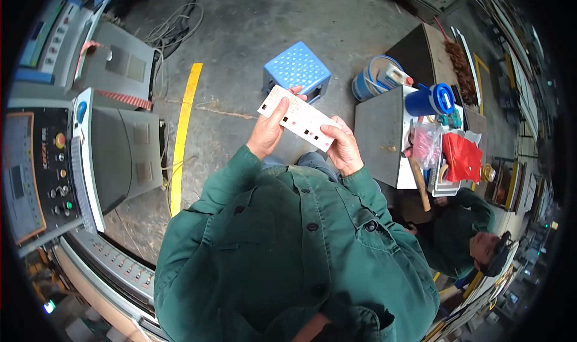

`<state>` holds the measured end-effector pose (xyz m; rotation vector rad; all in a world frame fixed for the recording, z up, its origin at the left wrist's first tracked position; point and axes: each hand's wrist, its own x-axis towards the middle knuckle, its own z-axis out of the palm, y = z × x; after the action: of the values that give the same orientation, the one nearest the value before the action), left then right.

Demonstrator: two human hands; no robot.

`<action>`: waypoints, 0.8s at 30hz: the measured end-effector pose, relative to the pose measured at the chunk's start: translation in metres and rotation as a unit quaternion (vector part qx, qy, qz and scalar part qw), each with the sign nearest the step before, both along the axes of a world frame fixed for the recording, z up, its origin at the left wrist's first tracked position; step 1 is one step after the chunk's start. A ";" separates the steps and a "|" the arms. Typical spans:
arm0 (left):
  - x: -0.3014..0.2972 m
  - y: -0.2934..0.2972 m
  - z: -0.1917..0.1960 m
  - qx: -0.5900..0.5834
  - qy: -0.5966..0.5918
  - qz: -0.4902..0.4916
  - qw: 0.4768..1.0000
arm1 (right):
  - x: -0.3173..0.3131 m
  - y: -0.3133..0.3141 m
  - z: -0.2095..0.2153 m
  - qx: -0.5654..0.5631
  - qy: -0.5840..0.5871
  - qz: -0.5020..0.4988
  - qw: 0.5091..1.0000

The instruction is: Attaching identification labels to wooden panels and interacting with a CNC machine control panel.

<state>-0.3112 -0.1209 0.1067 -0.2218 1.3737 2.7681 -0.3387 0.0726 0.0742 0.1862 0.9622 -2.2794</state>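
Observation:
Between both hands I hold a long white printed card (296, 118) with small black and red squares along its lower edge. It tilts down toward the right, in front of my chest. My left hand (268, 129) grips its left end, thumb on top and fingertips showing past the far edge. At the right end my right hand (343, 145) pinches it, thumb on the face and the other fingers mostly behind. Just beyond the card, a blue plastic stool (298, 67) with a perforated top stands on the floor.
Left are a machine control panel (57, 168) and grey cabinets (135, 153), with a yellow floor line (183, 138) alongside. Right, a cabinet (378, 135) bears a blue jug (427, 102), red bag (461, 156) and wooden-handled tool (419, 183). A blue bucket (363, 88) and another person (466, 234) are nearby.

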 end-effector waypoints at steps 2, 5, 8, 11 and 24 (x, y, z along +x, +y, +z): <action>0.014 -0.013 0.001 -0.002 -0.001 0.017 1.000 | 0.004 -0.018 -0.010 -0.054 -0.005 0.025 0.998; 0.035 -0.040 -0.003 -0.007 -0.003 0.043 0.999 | 0.014 -0.052 0.003 -0.037 -0.034 0.040 0.998; 0.053 -0.065 -0.004 0.003 -0.005 0.068 0.998 | 0.022 -0.077 0.005 -0.074 -0.037 0.062 0.995; 0.067 -0.088 -0.003 0.033 -0.005 0.105 0.994 | 0.027 -0.097 0.016 -0.081 -0.032 0.101 0.991; 0.065 -0.113 -0.005 0.041 -0.004 0.128 0.991 | 0.007 -0.101 -0.010 -0.045 0.015 0.101 0.994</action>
<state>-0.2461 -0.2341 0.1013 -0.4350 1.3092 3.0182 -0.3322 -0.0287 0.0643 0.0156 0.8518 -2.1387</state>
